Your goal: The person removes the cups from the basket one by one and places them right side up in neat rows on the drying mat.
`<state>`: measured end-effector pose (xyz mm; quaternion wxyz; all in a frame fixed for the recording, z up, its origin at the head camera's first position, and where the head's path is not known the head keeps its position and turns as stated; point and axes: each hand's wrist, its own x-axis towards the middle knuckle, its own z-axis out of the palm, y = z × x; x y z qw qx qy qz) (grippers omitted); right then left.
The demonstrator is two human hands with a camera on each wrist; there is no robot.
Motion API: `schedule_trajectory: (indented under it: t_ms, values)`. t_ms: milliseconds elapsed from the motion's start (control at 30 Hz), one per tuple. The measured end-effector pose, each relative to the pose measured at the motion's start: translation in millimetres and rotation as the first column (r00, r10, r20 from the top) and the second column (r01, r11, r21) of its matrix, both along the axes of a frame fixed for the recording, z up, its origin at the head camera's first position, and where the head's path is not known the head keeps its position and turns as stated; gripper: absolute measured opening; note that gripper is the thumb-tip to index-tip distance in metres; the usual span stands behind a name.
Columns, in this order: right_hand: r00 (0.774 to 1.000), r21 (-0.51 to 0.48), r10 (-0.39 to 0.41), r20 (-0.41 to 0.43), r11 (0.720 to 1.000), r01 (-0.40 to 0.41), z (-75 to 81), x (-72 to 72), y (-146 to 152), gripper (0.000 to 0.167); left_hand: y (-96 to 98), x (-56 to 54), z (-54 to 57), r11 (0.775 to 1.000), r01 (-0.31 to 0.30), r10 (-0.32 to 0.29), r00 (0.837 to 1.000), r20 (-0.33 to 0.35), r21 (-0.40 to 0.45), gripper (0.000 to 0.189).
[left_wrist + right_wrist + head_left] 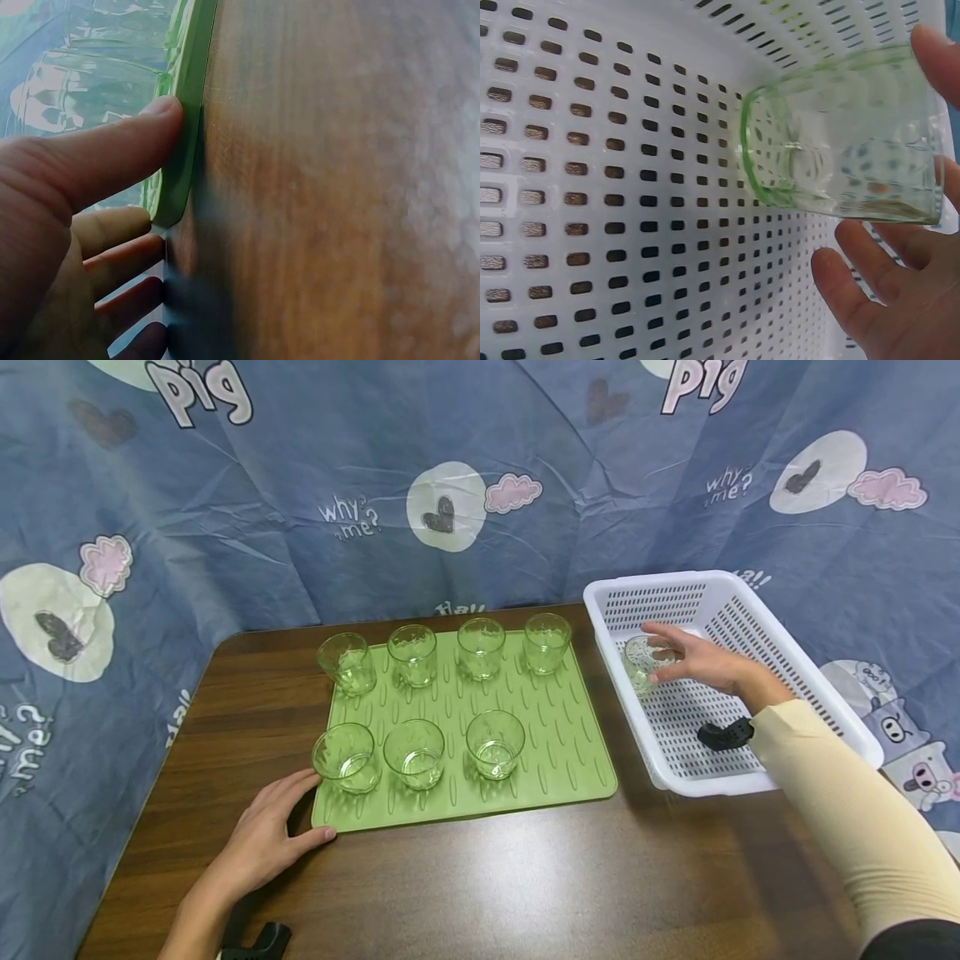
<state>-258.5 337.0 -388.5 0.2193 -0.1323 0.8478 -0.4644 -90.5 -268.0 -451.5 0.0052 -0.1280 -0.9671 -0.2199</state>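
A clear, green-tinted drinking glass [840, 142] stands upright in the white basket [651, 760], near its left wall. My right hand [701, 662] reaches over that glass, thumb and fingers spread around its rim. In the right wrist view the thumb [939, 64] overlaps the rim and the other fingers extend below it. My left hand [266, 835] lies at the near left corner of the green mat [555, 760]. Its thumb [127, 142] rests against the mat's front edge, and the fingers extend along the left side, close to the front-left glass [347, 758].
Several more glasses [495, 743] stand on the mat in two rows, the front row ending short of the right side. The basket stands right of the mat on the brown wooden table [480, 877]. A blue printed cloth [285, 477] hangs behind.
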Motion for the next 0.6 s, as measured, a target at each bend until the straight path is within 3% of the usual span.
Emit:
schedule_trajectory:
  t_ms: [367,600]
  values:
    - [1.000,0.041,0.001,-0.010,0.999,-0.001,-1.9,-1.3,-2.0,0.093,0.0,-1.3,3.7,1.000,-0.007,0.007,0.999,0.031,0.000,0.078]
    - [1.000,0.039,-0.002,-0.027,0.999,0.003,-2.1,-0.8,-3.8,0.089,-0.6,-1.0,1.1,1.000,0.000,0.000,1.000,0.010,0.011,0.077]
